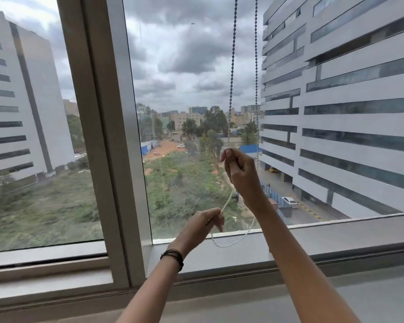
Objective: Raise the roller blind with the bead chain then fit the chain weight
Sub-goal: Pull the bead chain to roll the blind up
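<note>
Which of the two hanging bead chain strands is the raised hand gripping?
The left strand; it runs down into the right hand, while the right strand hangs free behind it.

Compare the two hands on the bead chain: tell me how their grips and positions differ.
The right hand is raised, pinching the bead chain at its left strand; the left hand sits lower, near the sill. The right wrist is bare; the left wears dark bands. Above the right hand the chain runs straight; below the left it sags in a loop. Both pinch the same chain.

Grey window frame [107, 136], pale sill [336, 231], 2 striped office blocks outside [348, 101] [16, 101], cloudy sky [184, 54], parked white car [289, 201].
</note>
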